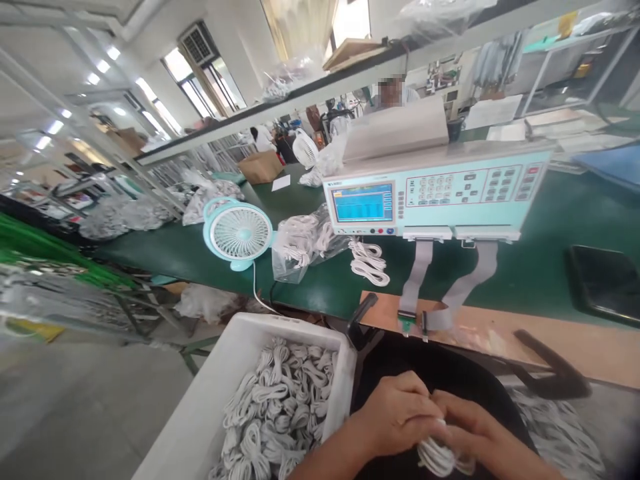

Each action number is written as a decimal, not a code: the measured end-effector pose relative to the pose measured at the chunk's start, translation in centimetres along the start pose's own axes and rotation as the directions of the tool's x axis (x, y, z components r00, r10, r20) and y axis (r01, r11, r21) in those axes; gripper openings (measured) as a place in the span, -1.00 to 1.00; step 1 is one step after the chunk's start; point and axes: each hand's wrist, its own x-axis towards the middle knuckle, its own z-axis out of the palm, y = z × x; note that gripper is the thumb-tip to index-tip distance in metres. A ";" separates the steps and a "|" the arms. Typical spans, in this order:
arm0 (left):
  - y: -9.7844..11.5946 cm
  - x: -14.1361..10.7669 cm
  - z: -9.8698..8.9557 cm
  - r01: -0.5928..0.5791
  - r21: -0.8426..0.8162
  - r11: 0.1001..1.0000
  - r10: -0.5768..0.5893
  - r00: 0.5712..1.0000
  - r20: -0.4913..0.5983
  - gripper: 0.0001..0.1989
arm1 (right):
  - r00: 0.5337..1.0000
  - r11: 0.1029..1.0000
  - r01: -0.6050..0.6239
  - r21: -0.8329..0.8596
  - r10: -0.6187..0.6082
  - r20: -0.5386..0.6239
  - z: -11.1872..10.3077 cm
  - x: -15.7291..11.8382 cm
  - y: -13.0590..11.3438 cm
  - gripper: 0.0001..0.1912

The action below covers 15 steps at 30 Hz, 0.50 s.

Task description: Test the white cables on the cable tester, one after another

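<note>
A coiled white cable point(437, 457) is held between my two hands, low in the view above my dark-clothed lap. My left hand point(400, 410) is closed on its upper part, with the fingers curled over. From the other side my right hand point(465, 423) pinches the same bundle, its fingertips meeting those of the left. The cable's ends are hidden by my fingers. To the left stands a white bin point(200, 393) full of similar coiled cables point(280, 400).
On the green table point(320, 293) are a tester with a blue screen point(364, 202), grey ribbon cables point(417, 273), a small fan point(240, 233), a bag of cables point(300, 243), a loose coil point(369, 262) and a phone point(605, 283). Clamps point(360, 320) grip a copper-coloured strip point(540, 333). Beyond sits a person point(393, 93).
</note>
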 end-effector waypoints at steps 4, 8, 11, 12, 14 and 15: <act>-0.6 0.9 -0.1 0.032 0.001 0.999 -0.032 0.984 -0.177 -0.80 | 0.994 0.994 0.089 -0.058 -0.092 -0.064 -0.6 1.5 0.3 -0.66; -2.6 2.5 1.3 0.181 -0.178 0.967 -0.240 0.882 -0.406 -0.90 | 0.887 0.958 0.136 -0.252 -0.231 -0.400 -0.3 3.7 1.0 -0.68; -4.1 3.5 2.2 0.247 -0.534 0.809 -0.462 0.828 -0.318 -0.82 | 0.840 0.964 0.123 -0.236 -0.228 -0.492 -0.1 5.1 1.8 -0.67; -4.4 3.7 2.3 0.256 -0.653 0.713 -0.516 0.822 -0.241 -0.81 | 0.837 0.971 0.114 -0.213 -0.209 -0.506 -0.1 5.4 2.0 -0.65; -4.7 3.9 2.2 0.252 -0.832 0.494 -0.562 0.823 -0.084 -0.81 | 0.840 0.984 0.092 -0.149 -0.158 -0.520 0.0 5.8 2.3 -0.63; -4.8 3.9 2.0 0.235 -0.887 0.398 -0.556 0.830 -0.030 -0.81 | 0.842 0.990 0.086 -0.114 -0.134 -0.522 0.0 5.9 2.3 -0.62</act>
